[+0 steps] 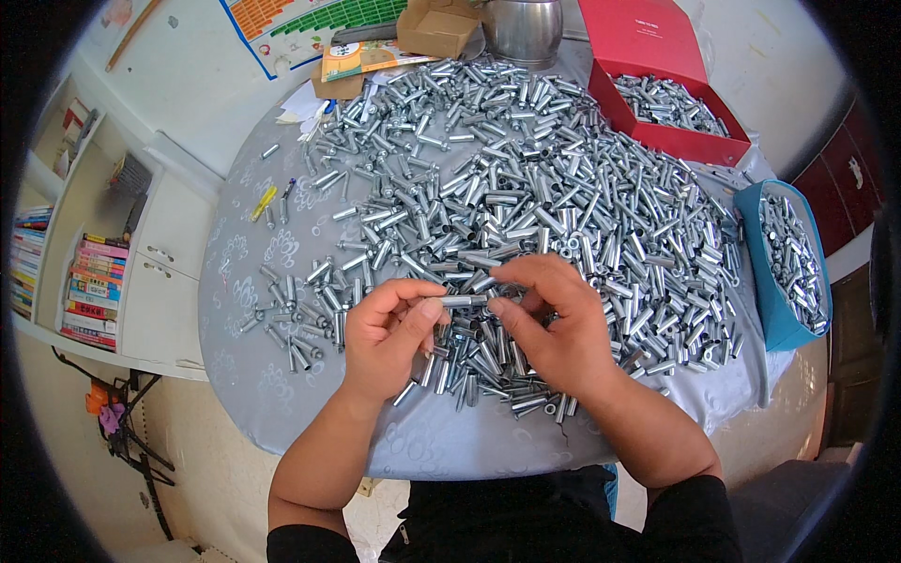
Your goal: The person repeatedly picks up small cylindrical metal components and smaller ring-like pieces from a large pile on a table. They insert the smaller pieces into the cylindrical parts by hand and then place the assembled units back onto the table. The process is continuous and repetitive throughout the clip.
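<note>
Between my two hands a short silver metal sleeve [462,301] lies level above the near edge of the heap. Thumb and fingers of my left hand [380,340] pinch its left end. At the other end, my right hand [560,330] closes thumb and forefinger on the sleeve; whether a smaller part sits in that pinch is hidden by the fingers. Beneath and beyond both hands spreads a big pile of loose metal sleeves and bolts [526,188], lying at all angles. A looser group of bolts with sleeves [298,319] lies left of my left hand.
A red box [671,145] and a blue fabric bin [781,324], both filled with metal parts, stand on the right. At the back are a metal pot [522,33], a cardboard box [436,30] and a booklet [361,62]. A yellow tool [264,204] lies on the grey tablecloth [246,366].
</note>
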A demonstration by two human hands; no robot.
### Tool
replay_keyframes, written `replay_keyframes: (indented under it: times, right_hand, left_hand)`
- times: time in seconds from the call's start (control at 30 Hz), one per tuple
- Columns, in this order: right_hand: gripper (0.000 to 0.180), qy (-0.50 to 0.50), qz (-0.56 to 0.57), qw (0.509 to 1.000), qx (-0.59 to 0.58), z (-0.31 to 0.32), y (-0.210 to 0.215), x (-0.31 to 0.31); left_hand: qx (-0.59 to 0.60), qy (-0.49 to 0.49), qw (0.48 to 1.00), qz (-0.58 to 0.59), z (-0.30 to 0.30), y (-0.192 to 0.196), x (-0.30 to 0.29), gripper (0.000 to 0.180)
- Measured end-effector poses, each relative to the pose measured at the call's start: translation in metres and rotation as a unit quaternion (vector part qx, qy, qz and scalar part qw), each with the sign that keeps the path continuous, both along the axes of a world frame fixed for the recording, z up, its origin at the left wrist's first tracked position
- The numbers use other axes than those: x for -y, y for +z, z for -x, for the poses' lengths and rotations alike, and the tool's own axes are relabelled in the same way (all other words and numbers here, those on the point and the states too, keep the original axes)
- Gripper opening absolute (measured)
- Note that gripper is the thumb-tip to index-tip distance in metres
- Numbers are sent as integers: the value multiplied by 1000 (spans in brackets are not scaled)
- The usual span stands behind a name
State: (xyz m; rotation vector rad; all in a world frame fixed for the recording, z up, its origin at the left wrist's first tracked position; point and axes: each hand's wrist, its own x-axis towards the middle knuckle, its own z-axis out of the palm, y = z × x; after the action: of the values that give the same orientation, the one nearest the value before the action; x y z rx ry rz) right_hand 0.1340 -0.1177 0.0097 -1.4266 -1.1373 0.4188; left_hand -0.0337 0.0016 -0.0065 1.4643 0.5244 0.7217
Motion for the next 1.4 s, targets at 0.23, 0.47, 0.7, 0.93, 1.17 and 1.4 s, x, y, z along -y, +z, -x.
replay_keyframes:
  times: [0.23, 0.47, 0.7, 0.93, 1.17, 1.4]
  right_hand:
    - [24, 62, 31, 996, 57, -3, -5, 2]
    - [17, 29, 44, 989, -137, -1, -12, 0]
    - [25, -39, -6, 989, -141, -5, -16, -4]
    - [20, 59, 49, 990, -121, -1, -12, 1]
    - [8, -15, 34, 948, -316, -9, 0, -2]
    - [16, -158, -143, 935, -284, -14, -5, -6]
  left_hand:
    - [25, -30, 999, 0, -3, -1, 4, 18]
    - [4, 1, 1000, 18, -1, 1, 2, 14]
    - [33, 69, 997, -30, 1, -2, -3, 12]
    - [15, -12, 1000, -25, -3, 1, 7, 13]
    - [26, 267, 960, -82, 7, 13, -21, 13]
    - [-203, 223, 921, -245, 20, 0, -39, 10]
